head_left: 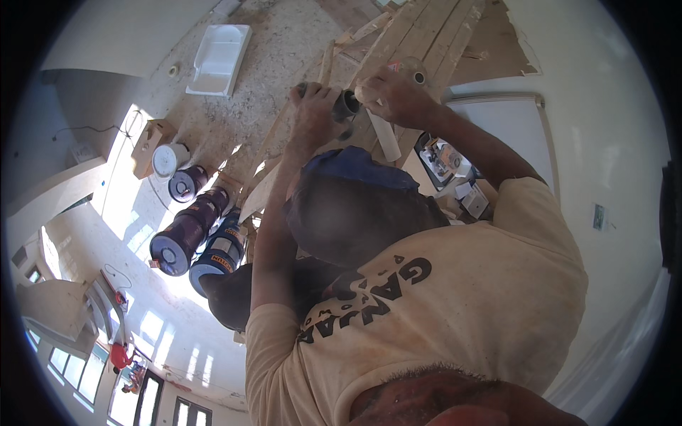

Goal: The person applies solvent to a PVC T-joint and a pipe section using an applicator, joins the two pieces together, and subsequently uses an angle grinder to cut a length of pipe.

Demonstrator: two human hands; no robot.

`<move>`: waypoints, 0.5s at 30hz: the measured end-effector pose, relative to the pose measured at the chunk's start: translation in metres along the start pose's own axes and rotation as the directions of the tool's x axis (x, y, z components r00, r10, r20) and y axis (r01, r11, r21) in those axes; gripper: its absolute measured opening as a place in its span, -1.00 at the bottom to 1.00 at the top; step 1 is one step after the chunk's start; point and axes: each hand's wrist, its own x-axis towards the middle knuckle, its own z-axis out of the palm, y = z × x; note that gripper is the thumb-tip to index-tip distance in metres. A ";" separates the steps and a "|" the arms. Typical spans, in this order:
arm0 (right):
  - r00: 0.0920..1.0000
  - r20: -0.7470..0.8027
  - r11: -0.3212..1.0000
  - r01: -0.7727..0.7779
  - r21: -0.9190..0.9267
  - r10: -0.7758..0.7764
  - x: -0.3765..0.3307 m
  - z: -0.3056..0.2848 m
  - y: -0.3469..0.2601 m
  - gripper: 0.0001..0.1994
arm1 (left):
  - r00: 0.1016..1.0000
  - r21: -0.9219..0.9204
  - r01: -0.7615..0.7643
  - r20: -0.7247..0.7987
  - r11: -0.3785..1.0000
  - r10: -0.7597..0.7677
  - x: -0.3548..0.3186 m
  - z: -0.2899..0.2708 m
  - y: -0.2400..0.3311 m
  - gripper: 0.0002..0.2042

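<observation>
Above the wooden planks [435,35], my left hand [312,112] is wrapped round a dark grey tool. The tool's round, cylindrical end [346,105] sticks out towards my right hand; its exact kind is unclear. My right hand [399,97] is close to that end, fingers bent and pressed together. Something pale shows at its fingertips, too small to name. Just beyond the right hand lies a clear bottle [406,67] with a red label, its round mouth facing me. A pale flat strip [384,136] rests below both hands.
Left of me stand purple buckets [175,245], a blue drum [222,250], a white bucket [170,159] and a cardboard box [150,145]. A white basin [219,60] lies on the dusty floor. Right are a tray of small items [444,157] and a white panel [504,131]. A person in red [121,356] is far off.
</observation>
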 end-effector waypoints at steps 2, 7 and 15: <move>0.990 0.070 0.993 -0.117 -0.026 0.119 -0.001 -0.005 -0.008 -0.55 | 1.000 0.004 -0.007 -0.010 1.000 0.007 -0.001 0.000 -0.003 -0.48; 0.871 0.257 0.835 -0.480 0.267 0.419 0.003 -0.022 0.004 -0.45 | 1.000 0.027 -0.004 0.012 1.000 0.003 -0.003 0.004 0.001 -0.47; 0.764 -0.257 0.798 -0.599 0.059 0.592 -0.052 -0.056 0.076 -0.55 | 0.979 0.051 0.132 0.147 0.990 -0.138 -0.004 -0.001 -0.003 -0.46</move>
